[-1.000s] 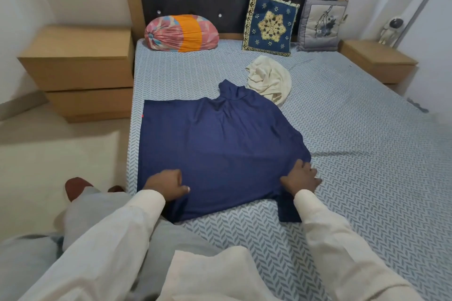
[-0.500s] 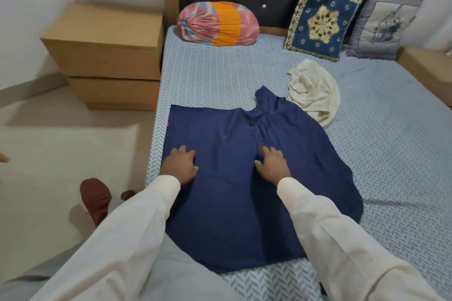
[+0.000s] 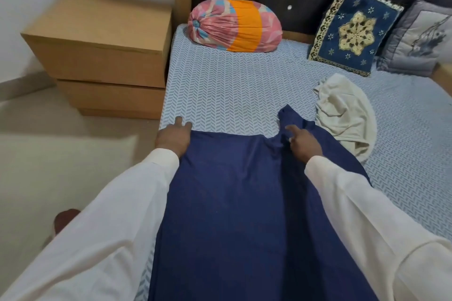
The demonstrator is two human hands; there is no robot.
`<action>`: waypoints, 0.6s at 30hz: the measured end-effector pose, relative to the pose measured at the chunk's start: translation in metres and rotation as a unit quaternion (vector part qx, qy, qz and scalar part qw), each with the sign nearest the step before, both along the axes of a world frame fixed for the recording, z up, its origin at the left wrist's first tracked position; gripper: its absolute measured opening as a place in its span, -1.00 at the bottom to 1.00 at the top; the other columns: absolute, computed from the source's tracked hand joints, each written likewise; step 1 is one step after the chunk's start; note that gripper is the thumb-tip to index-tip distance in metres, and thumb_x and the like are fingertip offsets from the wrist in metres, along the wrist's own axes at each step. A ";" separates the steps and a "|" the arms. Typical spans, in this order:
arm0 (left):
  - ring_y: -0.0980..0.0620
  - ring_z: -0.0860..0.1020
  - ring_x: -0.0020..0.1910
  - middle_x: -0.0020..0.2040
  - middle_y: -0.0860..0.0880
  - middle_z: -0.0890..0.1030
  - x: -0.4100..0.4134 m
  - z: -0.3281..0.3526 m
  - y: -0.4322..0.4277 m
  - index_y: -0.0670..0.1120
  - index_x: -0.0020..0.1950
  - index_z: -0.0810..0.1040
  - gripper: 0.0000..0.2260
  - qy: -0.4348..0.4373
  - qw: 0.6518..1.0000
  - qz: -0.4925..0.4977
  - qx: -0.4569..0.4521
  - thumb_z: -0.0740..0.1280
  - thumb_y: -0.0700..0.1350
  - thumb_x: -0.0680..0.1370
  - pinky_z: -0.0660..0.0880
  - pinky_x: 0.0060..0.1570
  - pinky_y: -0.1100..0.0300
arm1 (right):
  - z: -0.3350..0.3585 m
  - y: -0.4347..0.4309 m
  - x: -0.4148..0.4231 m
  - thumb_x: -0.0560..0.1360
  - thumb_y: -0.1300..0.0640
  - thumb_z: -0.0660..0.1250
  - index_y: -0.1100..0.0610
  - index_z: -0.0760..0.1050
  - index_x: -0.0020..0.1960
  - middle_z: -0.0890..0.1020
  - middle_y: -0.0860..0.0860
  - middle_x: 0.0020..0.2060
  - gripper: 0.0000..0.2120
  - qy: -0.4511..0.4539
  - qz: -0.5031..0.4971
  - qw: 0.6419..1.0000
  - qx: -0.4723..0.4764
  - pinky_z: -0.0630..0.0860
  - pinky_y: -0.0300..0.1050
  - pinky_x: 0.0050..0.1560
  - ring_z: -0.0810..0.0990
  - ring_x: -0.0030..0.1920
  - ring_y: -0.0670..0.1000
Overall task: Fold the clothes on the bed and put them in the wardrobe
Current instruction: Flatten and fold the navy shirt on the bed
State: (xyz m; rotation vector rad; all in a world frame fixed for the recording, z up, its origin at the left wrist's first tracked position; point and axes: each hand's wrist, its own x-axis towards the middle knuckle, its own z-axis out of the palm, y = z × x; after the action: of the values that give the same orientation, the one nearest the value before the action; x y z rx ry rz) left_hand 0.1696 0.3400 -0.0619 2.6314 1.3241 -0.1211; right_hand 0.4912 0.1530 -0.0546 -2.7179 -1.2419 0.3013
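Observation:
A dark blue garment (image 3: pixel 232 203) lies spread flat on the bed (image 3: pixel 227 90), running from the bottom of the view up to its far edge. My left hand (image 3: pixel 174 138) rests flat on the garment's far left corner, fingers stretched onto the sheet. My right hand (image 3: pixel 303 142) presses on the cloth near the raised neck part, index finger pointing forward. A crumpled cream garment (image 3: pixel 347 115) lies just right of the blue one, touching its edge.
A pink and orange bolster (image 3: pixel 234 25), a blue embroidered cushion (image 3: pixel 354 29) and a grey cushion (image 3: pixel 420 39) line the dark headboard. A wooden bedside cabinet (image 3: pixel 102 51) stands left of the bed, with bare floor (image 3: pixel 61 154) in front of it.
Both hands slid forward over the blue garment from its near edge to its far edge. The camera moved closer and turned left.

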 end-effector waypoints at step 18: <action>-0.19 0.45 0.13 0.22 -0.19 0.40 -0.003 -0.001 0.003 -0.14 0.32 0.39 -0.64 -0.063 0.991 0.071 0.089 0.27 -0.25 0.52 0.43 -0.13 0.01 | -0.008 0.023 0.007 0.51 0.22 0.22 0.11 0.36 0.22 0.58 0.19 0.09 -0.72 -0.094 0.020 0.995 0.022 0.43 0.07 -0.07 0.56 0.09 0.26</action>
State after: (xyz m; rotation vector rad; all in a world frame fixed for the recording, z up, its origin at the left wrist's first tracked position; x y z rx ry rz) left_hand 0.1663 0.3432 -0.0626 2.6243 1.5371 0.1893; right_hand 0.4983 0.1761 -0.0626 -2.7377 -1.3344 0.0221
